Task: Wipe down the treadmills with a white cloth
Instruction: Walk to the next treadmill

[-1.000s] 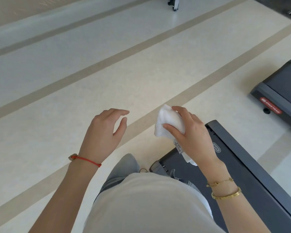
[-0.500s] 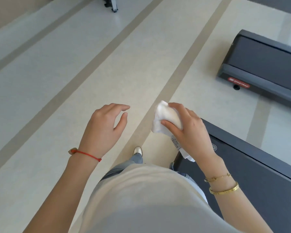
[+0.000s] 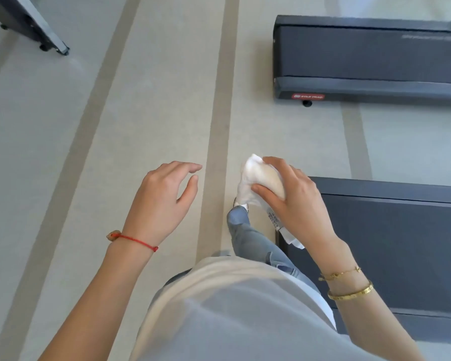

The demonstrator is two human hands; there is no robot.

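Right hand (image 3: 294, 201) clutches a bunched white cloth (image 3: 258, 181) above the near treadmill (image 3: 401, 243) — left hand (image 3: 164, 196) hovers released, fingers loosely curved, over the floor (image 3: 89, 126).

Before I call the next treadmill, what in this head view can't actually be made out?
- Far treadmill: its front end is cut off by the right edge.
- Near treadmill: partly hidden by the right hand and torso.
- White cloth: bunched in that hand, so its size and wetness are unknown; its tag's print is too small to read.
- Red label on the far treadmill: blurred.
- Equipment top left: cropped, unidentifiable.
- Whether either deck is already wiped.
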